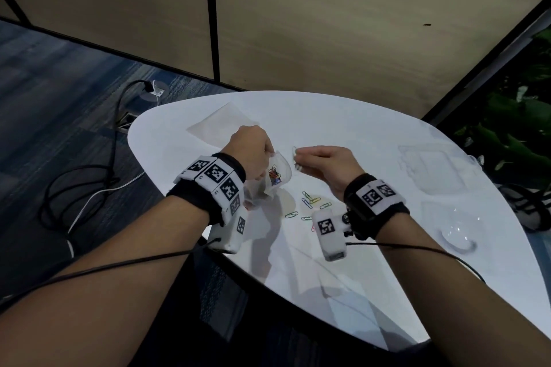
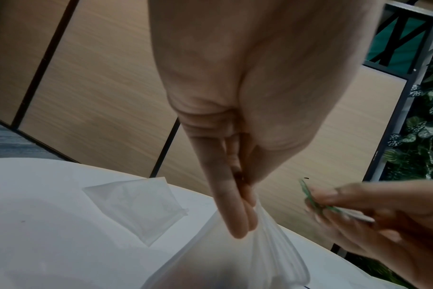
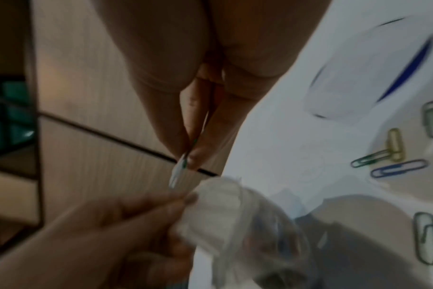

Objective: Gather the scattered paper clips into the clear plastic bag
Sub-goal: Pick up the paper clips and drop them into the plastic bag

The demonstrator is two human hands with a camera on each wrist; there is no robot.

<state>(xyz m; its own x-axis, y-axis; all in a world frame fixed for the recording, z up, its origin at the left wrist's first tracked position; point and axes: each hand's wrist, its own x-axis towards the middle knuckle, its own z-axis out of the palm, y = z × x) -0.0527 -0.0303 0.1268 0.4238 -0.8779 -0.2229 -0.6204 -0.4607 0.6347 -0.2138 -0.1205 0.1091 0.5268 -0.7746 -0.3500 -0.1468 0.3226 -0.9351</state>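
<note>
Both hands hover over the white table [image 1: 343, 128], near its left side. From my head, my left hand [image 1: 250, 152] pinches the rim of the clear plastic bag [image 1: 275, 179], which hangs below it with a bunch of coloured clips at the bottom. My right hand [image 1: 328, 167] is just beside the bag's mouth, fingertips closed on a couple of paper clips [image 1: 295, 158]. Loose clips [image 1: 310, 202] lie on the table between my wrists. A flat spare bag [image 1: 222, 125] rests beyond my left hand near the far left edge, and clear plastic trays [image 1: 432, 167] sit well to the right. The table's curved left edge drops off to carpet and cables just behind my left wrist; the middle and far side give open surface.

On my left wrist, my left hand [image 2: 235, 195] has its fingers pressed together on the bag [image 2: 235, 264], which drapes downward. My right hand [image 2: 371, 215] comes in from the right, pinching clips [image 2: 314, 203].

On my right wrist, blurred, my right hand [image 3: 198, 136] has thumb and finger closed on the clips [image 3: 178, 170], right above the bag's mouth [image 3: 223, 205]. Green, yellow and blue clips [image 3: 393, 156] lie on the table to the right.
</note>
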